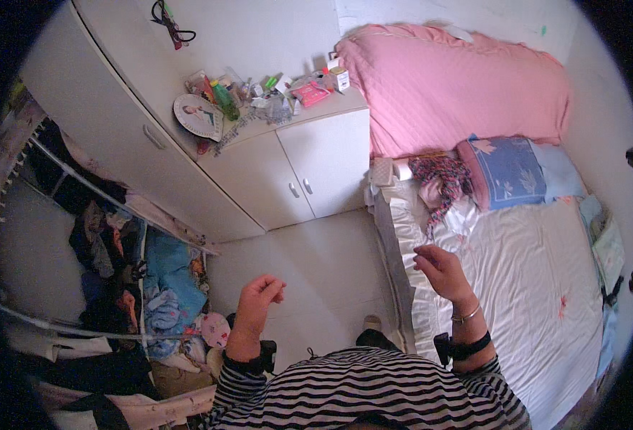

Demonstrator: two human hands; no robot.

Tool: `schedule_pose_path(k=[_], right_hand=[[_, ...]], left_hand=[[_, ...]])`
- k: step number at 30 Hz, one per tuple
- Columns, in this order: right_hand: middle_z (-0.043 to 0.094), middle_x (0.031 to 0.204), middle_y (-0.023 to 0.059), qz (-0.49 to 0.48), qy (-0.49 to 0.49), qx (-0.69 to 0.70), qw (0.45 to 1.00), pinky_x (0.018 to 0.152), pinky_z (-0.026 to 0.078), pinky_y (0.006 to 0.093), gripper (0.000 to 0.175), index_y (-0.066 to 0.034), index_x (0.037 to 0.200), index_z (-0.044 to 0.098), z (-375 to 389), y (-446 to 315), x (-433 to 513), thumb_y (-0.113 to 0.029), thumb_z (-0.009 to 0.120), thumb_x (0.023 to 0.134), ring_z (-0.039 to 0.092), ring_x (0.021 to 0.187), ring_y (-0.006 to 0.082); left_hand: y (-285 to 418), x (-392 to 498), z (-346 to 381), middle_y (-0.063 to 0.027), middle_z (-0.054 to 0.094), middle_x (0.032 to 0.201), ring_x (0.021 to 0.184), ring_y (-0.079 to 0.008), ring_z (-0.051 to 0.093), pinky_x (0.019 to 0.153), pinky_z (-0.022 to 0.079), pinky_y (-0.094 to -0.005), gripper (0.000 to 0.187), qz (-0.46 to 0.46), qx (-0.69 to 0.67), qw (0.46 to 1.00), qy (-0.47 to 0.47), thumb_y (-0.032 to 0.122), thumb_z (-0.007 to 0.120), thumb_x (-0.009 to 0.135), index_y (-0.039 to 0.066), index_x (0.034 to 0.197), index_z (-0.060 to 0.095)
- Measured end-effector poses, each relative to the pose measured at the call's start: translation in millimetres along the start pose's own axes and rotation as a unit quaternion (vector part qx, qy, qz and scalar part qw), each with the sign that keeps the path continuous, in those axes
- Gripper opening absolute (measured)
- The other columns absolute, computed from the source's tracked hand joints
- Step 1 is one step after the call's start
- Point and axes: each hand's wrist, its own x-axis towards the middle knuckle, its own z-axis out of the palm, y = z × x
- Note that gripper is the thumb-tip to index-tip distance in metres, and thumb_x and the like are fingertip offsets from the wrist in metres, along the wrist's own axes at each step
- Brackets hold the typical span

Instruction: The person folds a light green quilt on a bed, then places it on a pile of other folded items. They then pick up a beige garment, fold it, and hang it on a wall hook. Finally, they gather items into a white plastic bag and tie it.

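Note:
My left hand (pixel 260 293) is held above the tiled floor (pixel 316 258), its fingers curled in and nothing visible in them. Over the near edge of the bed (pixel 515 279) hovers my right hand (pixel 444 270), bent at the wrist, with a gap between thumb and fingers and nothing held. A bangle (pixel 465 315) and a black strap (pixel 469 346) circle the right forearm. On the bed, beyond the right hand, lie a crumpled multicoloured cloth (pixel 446 177), a white plastic bag (pixel 461 214) and a blue patterned pillow (pixel 510 172).
A white cabinet (pixel 324 156) carries a heart-shaped plate (pixel 198 117), a green bottle (pixel 225 100) and a pink packet (pixel 311 94). A tall wardrobe (pixel 128 118) stands left. Clothes hang and pile on a rack (pixel 143 290). A pink quilted cover (pixel 456 86) drapes the headboard.

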Motion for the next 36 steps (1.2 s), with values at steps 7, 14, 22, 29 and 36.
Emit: schedule_pose_path(k=[7,14,22,29,36], right_hand=[[0.07,0.096,0.0185,-0.071,-0.067,-0.066,0.993,0.076,0.055,0.0352,0.025,0.0013,0.109,0.065,27.0,-25.7,139.8,-0.018,0.064,0.092,0.07,0.086,0.0286],[0.069,0.096,0.0198,-0.169,-0.131,-0.059,0.975,0.075,0.055,0.0389,0.026,0.0004,0.108,0.066,84.8,-57.2,253.8,-0.019,0.063,0.092,0.069,0.083,0.0337],[0.07,0.099,0.0197,-0.106,-0.113,-0.152,0.976,0.079,0.055,0.0397,0.027,0.0006,0.11,0.065,127.7,-105.2,395.1,-0.02,0.062,0.093,0.07,0.088,0.0329],[0.07,0.102,0.0182,-0.038,-0.09,-0.143,0.985,0.08,0.055,0.0395,0.03,0.0002,0.111,0.065,173.8,-85.6,468.6,-0.021,0.065,0.091,0.07,0.091,0.0299],[0.07,0.103,0.0136,-0.045,-0.058,-0.157,0.985,0.076,0.056,0.0318,0.031,0.0,0.118,0.063,158.9,-49.1,529.8,-0.016,0.067,0.091,0.069,0.084,0.0196]], left_hand=[[20.9,64.3,1.3,-0.001,0.062,0.074,0.068,-0.0092,0.056,0.066,0.046,-0.0248,0.012,0.02,0.052,0.998,0.042,0.013,0.064,0.094,0.002,0.09,0.066],[35.1,173.3,-44.6,-0.0019,0.062,0.076,0.07,-0.0111,0.057,0.067,0.046,-0.0263,0.014,0.045,0.068,0.994,0.071,0.016,0.064,0.093,0.003,0.09,0.066],[81.3,356.5,-89.4,-0.0016,0.063,0.077,0.073,-0.0113,0.06,0.073,0.049,-0.026,0.011,0.085,0.067,0.992,0.062,0.013,0.067,0.091,0.002,0.093,0.067],[113.0,470.8,-72.9,-0.0108,0.065,0.109,0.098,-0.0263,0.063,0.088,0.051,-0.035,0.025,0.304,0.269,0.914,-0.005,0.011,0.07,0.083,0.004,0.107,0.066],[133.2,505.7,-51.0,-0.0126,0.064,0.116,0.11,-0.0329,0.059,0.098,0.047,-0.0393,0.029,0.331,0.317,0.889,0.002,0.012,0.071,0.08,0.004,0.108,0.066]])
